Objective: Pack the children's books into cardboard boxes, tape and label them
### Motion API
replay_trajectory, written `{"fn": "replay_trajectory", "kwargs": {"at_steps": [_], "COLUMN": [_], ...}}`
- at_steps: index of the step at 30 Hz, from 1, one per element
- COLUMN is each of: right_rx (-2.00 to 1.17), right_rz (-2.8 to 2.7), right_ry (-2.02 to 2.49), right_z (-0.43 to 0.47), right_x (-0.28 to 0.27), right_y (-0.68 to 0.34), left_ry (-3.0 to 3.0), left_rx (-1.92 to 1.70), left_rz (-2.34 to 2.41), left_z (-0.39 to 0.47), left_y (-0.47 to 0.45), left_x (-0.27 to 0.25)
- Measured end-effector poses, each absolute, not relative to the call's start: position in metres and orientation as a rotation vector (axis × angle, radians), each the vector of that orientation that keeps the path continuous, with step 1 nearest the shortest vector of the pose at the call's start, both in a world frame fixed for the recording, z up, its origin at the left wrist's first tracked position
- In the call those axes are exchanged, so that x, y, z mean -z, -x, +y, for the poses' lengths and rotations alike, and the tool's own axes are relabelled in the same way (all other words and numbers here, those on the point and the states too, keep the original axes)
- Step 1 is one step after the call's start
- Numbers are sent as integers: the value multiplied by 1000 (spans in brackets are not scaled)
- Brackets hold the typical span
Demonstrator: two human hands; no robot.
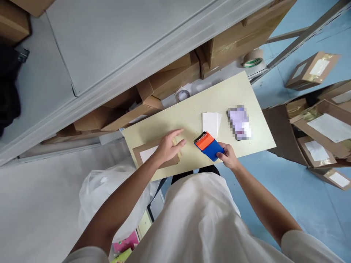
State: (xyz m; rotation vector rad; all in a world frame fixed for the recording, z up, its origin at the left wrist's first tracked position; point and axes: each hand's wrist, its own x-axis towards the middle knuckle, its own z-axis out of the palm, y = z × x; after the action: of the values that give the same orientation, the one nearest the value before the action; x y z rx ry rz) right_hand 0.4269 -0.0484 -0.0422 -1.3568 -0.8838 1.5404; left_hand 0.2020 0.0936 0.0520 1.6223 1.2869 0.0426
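My right hand (227, 156) is closed around the near end of a blue and orange tape dispenser (210, 147), which has a dark edge at its far end. It is held over the front of the pale table (189, 120). My left hand (168, 147) is open, fingers and thumb apart, and hovers over a small cardboard box (136, 150) with a white label. The hand and forearm hide part of this box. Beyond the dispenser lie some white papers (210, 123). To their right rests a pixelated purple object (238, 122), its kind obscured.
Open cardboard boxes (117, 117) line the shelf behind the table, under a grey upper board (131, 40). A clear tape roll (183, 95) and a brown tape roll (252, 59) lie there. Labelled cartons (326, 128) are piled at right; a white plastic bag (109, 197) stands at left.
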Motion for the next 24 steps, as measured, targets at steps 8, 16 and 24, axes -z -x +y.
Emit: {"fn": "replay_trajectory", "kwargs": {"at_steps": [8, 16, 24], "right_rx": [-1567, -1551, -1395], "right_rz": [-1023, -990, -894], "right_ry": [1294, 1289, 1432], "right_z": [-38, -42, -48], "right_x": [49, 53, 46], "right_y": [-425, -417, -396], "left_ry": [-782, -619, -1266], "left_rx": [-87, -113, 119], "left_rz": [1130, 1103, 1211], "left_z": [98, 96, 119], "left_y": [-238, -224, -226], "left_x": [-40, -34, -38]}}
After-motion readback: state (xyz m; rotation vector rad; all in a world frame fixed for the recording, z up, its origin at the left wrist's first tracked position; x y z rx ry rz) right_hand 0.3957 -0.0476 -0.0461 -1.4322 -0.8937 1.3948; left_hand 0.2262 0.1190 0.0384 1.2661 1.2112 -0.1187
